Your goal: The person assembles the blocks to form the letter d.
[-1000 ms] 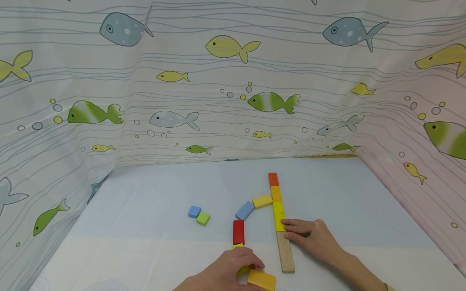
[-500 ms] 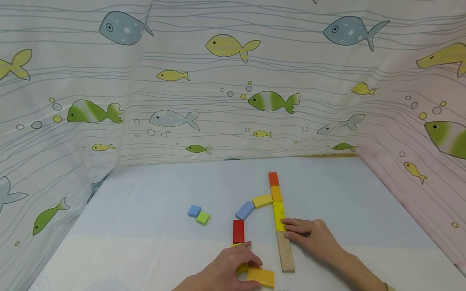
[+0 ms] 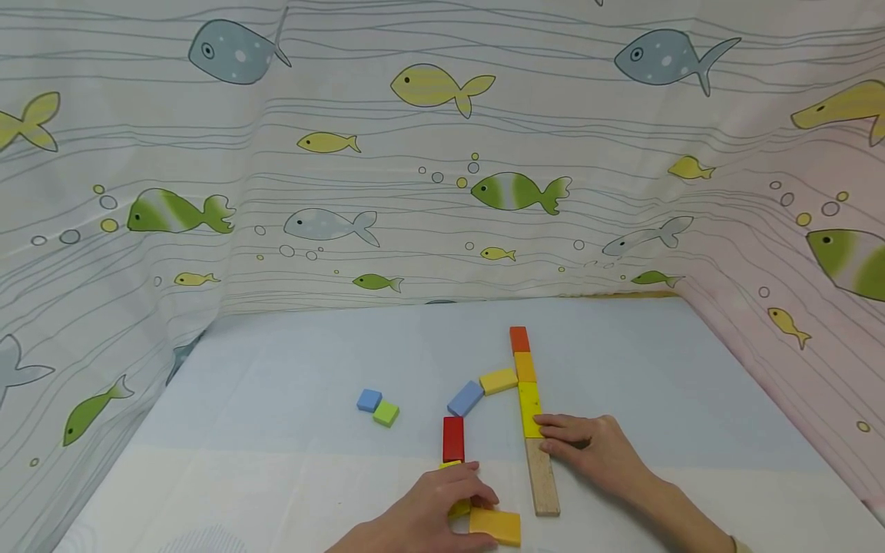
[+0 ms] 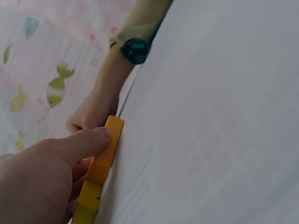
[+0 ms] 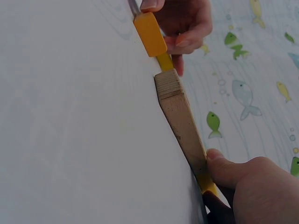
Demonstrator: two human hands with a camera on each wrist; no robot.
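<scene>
My left hand (image 3: 432, 503) holds an orange block (image 3: 495, 528) between thumb and fingers, low on the table. Its fingers also arch over a yellow block (image 3: 459, 508) that meets the orange one's left end. The left wrist view shows the thumb lying along the orange block (image 4: 111, 147). My right hand (image 3: 604, 453) touches the right side of a straight row, its fingertips at the seam of a bright yellow block (image 3: 529, 403) and a long plain wooden block (image 3: 543, 484). In the right wrist view, the thumb rests against the wooden block's (image 5: 182, 126) side.
Beyond the bright yellow block, the row continues with an amber block (image 3: 525, 367) and an orange-red block (image 3: 520, 339). A pale yellow block (image 3: 498, 381), a blue block (image 3: 465, 399) and a red block (image 3: 452, 438) curve leftward. Small blue (image 3: 369, 400) and green (image 3: 386, 414) blocks lie farther left.
The orange block has turned slightly, from slanted to nearly level, and shifted a little left with my left hand. My left index finger has lifted outward. My right hand stays put.
</scene>
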